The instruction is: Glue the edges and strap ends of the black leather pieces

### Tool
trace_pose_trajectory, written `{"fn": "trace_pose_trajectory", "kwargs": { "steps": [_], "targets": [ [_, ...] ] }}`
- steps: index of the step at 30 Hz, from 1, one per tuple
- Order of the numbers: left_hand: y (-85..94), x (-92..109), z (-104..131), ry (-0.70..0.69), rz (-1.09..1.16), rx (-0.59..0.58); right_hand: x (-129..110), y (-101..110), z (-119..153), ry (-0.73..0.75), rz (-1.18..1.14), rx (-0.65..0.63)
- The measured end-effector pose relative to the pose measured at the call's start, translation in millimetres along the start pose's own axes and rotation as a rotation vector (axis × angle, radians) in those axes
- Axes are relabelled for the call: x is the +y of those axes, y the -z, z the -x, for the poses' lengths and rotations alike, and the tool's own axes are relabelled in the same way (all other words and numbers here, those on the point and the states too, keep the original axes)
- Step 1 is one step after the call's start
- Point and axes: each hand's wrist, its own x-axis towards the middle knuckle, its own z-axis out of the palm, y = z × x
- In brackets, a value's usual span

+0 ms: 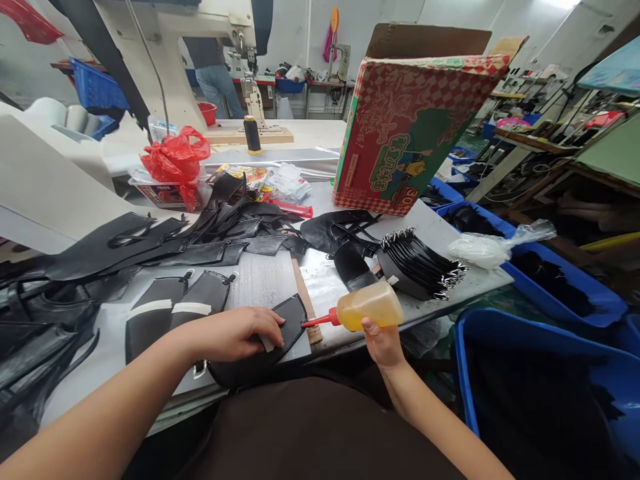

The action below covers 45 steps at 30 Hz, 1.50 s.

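My right hand [384, 340] is closed round a translucent squeeze bottle [373, 307] with yellowish liquid inside. The bottle lies nearly level, and its red nozzle [323, 318] points left, the tip at the corner of a black leather piece [291, 317]. Fingers curled, my left hand [245, 333] presses and holds that piece at the table's front edge; part of it is hidden beneath the hand. Left of it lie two black pieces [165, 290] with white strips across them and metal rings at their corners. A metal ring [200, 369] shows below my left wrist.
Black straps and panels [150, 243] heap across the left. A bundle of straps with metal clasps [420, 260] lies right, before a tall red and green carton [405, 133]. Blue bins [465, 373] stand right of the table. Behind are a sewing machine [185, 40], black thread spool [253, 135] and a person [213, 73].
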Motion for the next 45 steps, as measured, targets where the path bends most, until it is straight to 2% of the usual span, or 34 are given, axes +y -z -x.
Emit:
{"fn": "trace_pose_trajectory", "kwargs": {
  "steps": [7,10,17,26,30,37,45],
  "targets": [
    [-1.5,-3,0,-0.010,-0.005,0.006,6,7,13,-0.010,0.053,-0.093],
    [-1.5,-2,1,-0.001,-0.005,0.001,-2,6,14,0.016,0.055,-0.073],
    [-1.1,0,0,-0.009,0.001,0.013,-20,1,16,0.060,0.081,-0.138],
    [-0.3,2,1,-0.001,-0.018,0.013,-10,12,11,0.099,0.125,-0.137],
    [-0.8,-1,1,-0.008,-0.006,0.010,-8,9,10,0.116,0.106,-0.125],
    [-0.8,0,2,0.028,-0.001,-0.010,1,2,-2,0.119,0.042,0.017],
    [-2.4,-3,4,0.014,0.051,0.018,6,-17,-22,0.109,0.072,-0.069]
  ]
}}
